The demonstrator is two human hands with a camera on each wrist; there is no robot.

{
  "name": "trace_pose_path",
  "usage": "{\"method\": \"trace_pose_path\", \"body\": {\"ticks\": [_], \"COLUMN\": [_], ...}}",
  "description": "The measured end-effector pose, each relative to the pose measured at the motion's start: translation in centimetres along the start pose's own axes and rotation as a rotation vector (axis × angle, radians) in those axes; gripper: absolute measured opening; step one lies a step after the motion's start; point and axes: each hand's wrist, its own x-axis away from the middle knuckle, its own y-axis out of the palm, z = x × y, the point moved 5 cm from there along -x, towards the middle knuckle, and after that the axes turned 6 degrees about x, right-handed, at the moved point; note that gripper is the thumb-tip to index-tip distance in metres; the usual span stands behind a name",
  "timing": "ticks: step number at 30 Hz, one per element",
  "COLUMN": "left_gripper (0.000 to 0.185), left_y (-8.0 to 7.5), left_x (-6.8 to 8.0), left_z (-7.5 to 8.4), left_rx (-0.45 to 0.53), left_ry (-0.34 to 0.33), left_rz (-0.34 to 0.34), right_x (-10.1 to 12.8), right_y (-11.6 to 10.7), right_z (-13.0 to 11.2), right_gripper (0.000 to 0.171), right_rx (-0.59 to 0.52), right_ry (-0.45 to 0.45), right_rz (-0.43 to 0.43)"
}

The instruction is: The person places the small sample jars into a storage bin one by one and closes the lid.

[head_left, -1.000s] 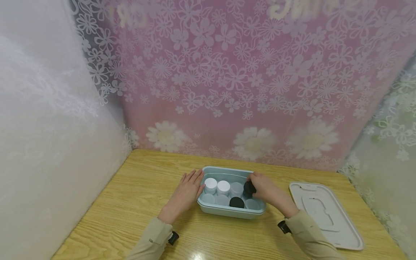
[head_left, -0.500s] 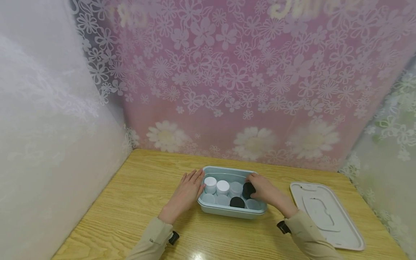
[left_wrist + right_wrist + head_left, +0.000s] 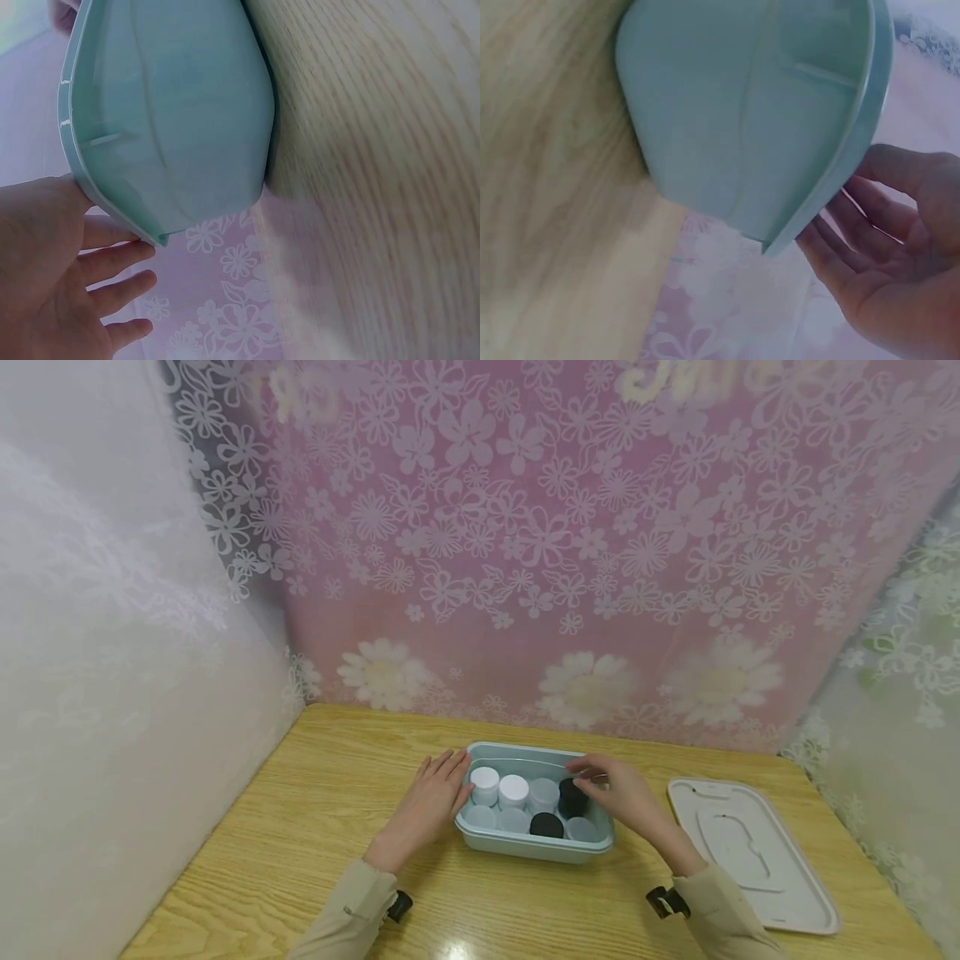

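Note:
A pale teal plastic box [image 3: 525, 847] stands on the wooden table [image 3: 315, 827]. Inside it are white-capped jars [image 3: 485, 780], clear-capped ones [image 3: 545, 793] and two black-capped jars, one in the front row [image 3: 547, 825] and one at the back right [image 3: 573, 797]. My left hand [image 3: 432, 803] lies flat against the box's left end, fingers straight; the left wrist view shows that hand [image 3: 64, 277] beside the box wall [image 3: 172, 127]. Over the right end hovers my right hand [image 3: 621, 789], fingers relaxed and holding nothing. In the right wrist view this hand [image 3: 889, 259] is spread next to the box rim [image 3: 855, 142].
A white lid [image 3: 750, 852] lies flat on the table to the right of the box. Flowered pink curtain [image 3: 525, 568] closes off the back, and pale curtains stand at the left and right sides. Bare wood lies in front of the box.
My right hand let go of the black-capped jar, which now stands in the box's back right, and lifted slightly to the right. The left hand stayed put.

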Motion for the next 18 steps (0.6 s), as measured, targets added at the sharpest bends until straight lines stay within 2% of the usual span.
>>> {"method": "trace_pose_path", "body": {"ticks": [4,9,14,18], "left_gripper": [0.050,0.049,0.047,0.045], "left_y": [-0.3,-0.8,-1.4,-1.9], "left_x": [-0.2,-0.4,-0.6,-0.9], "left_z": [0.0,0.3,1.1,2.3], "left_rx": [0.032,0.070,0.150,0.208], "left_ry": [0.010,0.044,0.083,0.096], "left_rz": [-0.002,0.025,0.079,0.108], "right_x": [1.0,2.6,4.5,6.3], "right_y": [-0.6,-1.8,-2.8,-3.8], "right_z": [1.0,2.0,3.3,4.5], "right_gripper": [0.021,0.024,0.027,0.028], "right_rx": [-0.077,-0.113,-0.111,-0.166], "right_ry": [0.035,0.050,0.079,0.095], "right_rz": [0.074,0.153,0.178,0.184]}}
